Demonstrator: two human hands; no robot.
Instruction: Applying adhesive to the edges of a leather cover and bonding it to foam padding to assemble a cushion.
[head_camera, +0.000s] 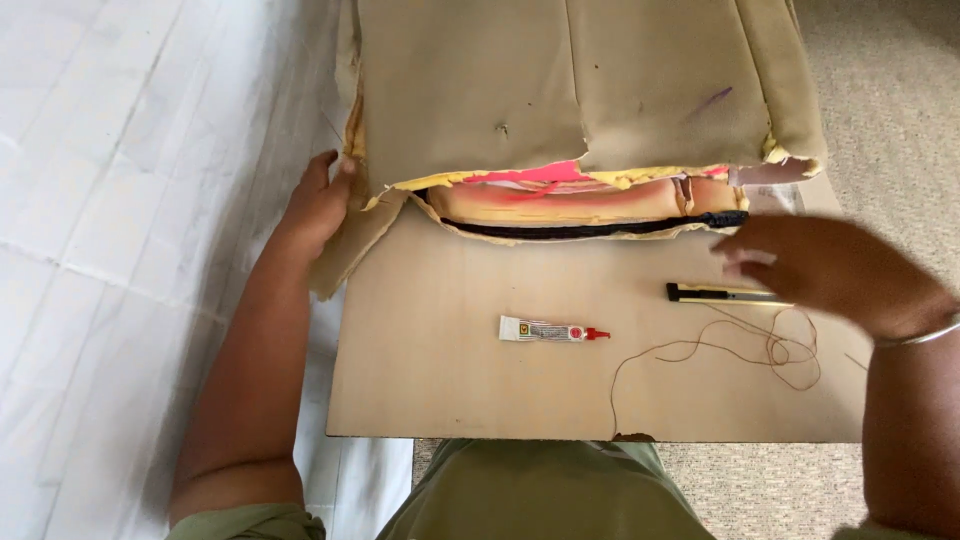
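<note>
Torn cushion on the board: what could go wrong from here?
The right hand hovers over the utility knife and may catch the blade. The loose thread nearby could snag on fingers. The left hand grips only the cushion at its torn edge, which might rip further.

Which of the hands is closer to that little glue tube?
Right. The right hand hovers up and right of the glue tube, by the utility knife; the left hand grips the cushion's far-left edge.

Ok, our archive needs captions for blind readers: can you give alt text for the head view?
A person's left hand holds the torn edge of a tan cushion on a wooden board, while the right hand hovers over a utility knife. A small glue tube and loose brown thread lie nearby.
</note>
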